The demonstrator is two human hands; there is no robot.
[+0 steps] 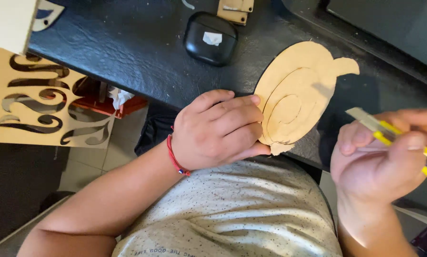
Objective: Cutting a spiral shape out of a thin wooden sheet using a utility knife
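Left of the spiral: scroll-cut panel (32, 102); left hand (218, 128), fingers curled, pinning its edge. Spiral cardboard cutout (294, 95) overhanging the dark counter (127, 47) edge. Right of it: right hand (385, 157) gripping yellow craft knife (394, 133). Best cut slowly, fingers clear.

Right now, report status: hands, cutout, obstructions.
Left hand pinning spiral cardboard cutout to table edge. Right hand grip shut on yellow knife, clear of it. Black case beyond.
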